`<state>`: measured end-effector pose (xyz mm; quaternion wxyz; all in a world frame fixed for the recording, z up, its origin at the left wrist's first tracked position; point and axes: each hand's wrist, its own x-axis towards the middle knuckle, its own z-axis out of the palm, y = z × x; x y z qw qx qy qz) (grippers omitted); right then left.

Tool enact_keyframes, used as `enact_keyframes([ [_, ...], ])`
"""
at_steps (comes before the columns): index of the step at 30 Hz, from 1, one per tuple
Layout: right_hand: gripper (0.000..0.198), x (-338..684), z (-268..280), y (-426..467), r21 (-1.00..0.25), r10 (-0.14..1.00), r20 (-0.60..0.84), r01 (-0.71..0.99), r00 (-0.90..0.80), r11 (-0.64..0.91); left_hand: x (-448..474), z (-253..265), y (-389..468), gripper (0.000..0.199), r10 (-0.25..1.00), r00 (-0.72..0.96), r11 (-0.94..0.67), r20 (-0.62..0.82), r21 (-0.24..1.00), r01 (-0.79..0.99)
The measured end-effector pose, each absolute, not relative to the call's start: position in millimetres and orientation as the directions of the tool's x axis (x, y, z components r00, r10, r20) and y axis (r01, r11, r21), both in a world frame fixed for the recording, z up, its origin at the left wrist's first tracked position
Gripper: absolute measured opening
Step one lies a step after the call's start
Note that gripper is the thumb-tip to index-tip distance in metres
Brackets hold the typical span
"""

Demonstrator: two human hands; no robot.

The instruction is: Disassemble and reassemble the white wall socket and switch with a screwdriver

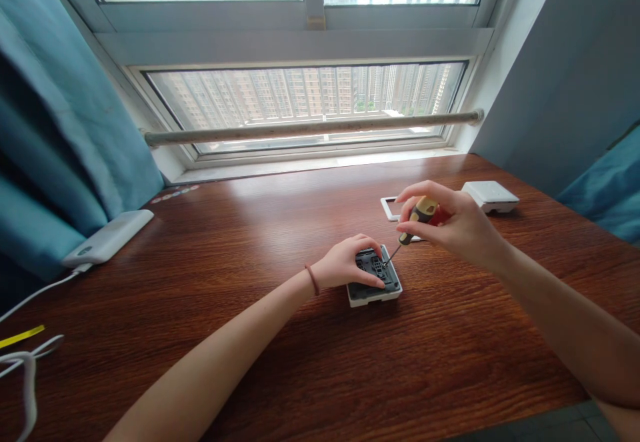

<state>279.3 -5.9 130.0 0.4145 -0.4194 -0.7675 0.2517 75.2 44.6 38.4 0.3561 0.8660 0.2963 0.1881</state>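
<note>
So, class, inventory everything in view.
Window: 1, grey-framed, ahead
Rail: 1, whitish, across window
Table: 1, brown, below window
Fabric: 2, blue, both sides
Square device: 1, white-grey, table middle
Screwdriver: 1, yellow-black, tip at square device
Frame: 1, white, beyond screwdriver
Box: 1, white, table's right
Flat device: 1, white, table's left
Cable: count unclear, white, left
Strip: 1, yellow, left
Wristband: 1, brown, left wrist
Left hand: 1, bare, on square device
Right hand: 1, bare, holding screwdriver

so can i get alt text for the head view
A person's right hand holds a screwdriver with a yellow-and-black handle, tip down on a square white-and-dark-grey plastic device that the left hand holds on a reddish-brown wooden table. A thin white frame and a white boxy unit lie beyond.
</note>
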Motion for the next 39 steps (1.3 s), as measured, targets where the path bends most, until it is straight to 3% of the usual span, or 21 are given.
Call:
enact_keyframes([
  [5,0.037,300.2,142.4,-3.4,-0.878,0.807,0.186,0.273,-0.560,0.392,75.2,38.4,44.8,0.049,0.648,0.753,-0.567,0.111,0.730,0.380],
  [8,0.039,303.3,142.3,-2.4,-0.884,0.822,0.178,0.280,-0.541,0.376,75.4,38.2,45.0,0.049,0.645,0.756,-0.570,0.113,0.730,0.378],
  [13,0.025,289.8,130.5,-0.4,-0.762,0.909,0.363,0.496,-0.205,0.416,75.2,37.4,45.1,0.049,0.641,0.758,-0.574,0.118,0.730,0.372],
  [16,0.021,281.3,122.6,1.6,-0.565,0.814,0.581,0.709,-0.021,0.422,74.9,37.3,45.0,0.049,0.643,0.757,-0.570,0.114,0.732,0.374],
  [18,0.015,276.5,118.4,2.0,-0.505,0.756,0.654,0.743,-0.003,0.439,74.7,37.5,45.0,0.049,0.645,0.756,-0.566,0.113,0.736,0.373],
  [20,0.011,272.5,115.5,1.4,-0.568,0.773,0.634,0.663,-0.025,0.487,74.4,37.6,45.2,0.050,0.644,0.757,-0.565,0.115,0.739,0.368],
  [25,0.025,273.5,117.2,0.4,-0.816,0.880,0.445,0.329,-0.166,0.474,74.3,36.4,45.7,0.050,0.646,0.755,-0.569,0.115,0.732,0.375],
  [30,0.036,291.9,134.1,0.4,-0.909,0.844,0.223,0.209,-0.488,0.360,74.5,34.3,45.9,0.050,0.646,0.753,-0.579,0.127,0.725,0.374],
  [33,0.045,299.4,140.8,-1.2,-0.916,0.803,0.183,0.198,-0.568,0.349,74.3,35.6,45.2,0.050,0.651,0.749,-0.570,0.121,0.729,0.378],
  [36,0.052,298.0,138.1,-1.3,-0.823,0.848,0.258,0.354,-0.462,0.444,74.2,37.3,44.6,0.049,0.648,0.753,-0.570,0.116,0.729,0.378],
  [39,0.038,288.9,127.9,0.2,-0.555,0.838,0.487,0.654,-0.247,0.515,74.3,37.6,44.8,0.049,0.644,0.756,-0.573,0.119,0.730,0.373],
])
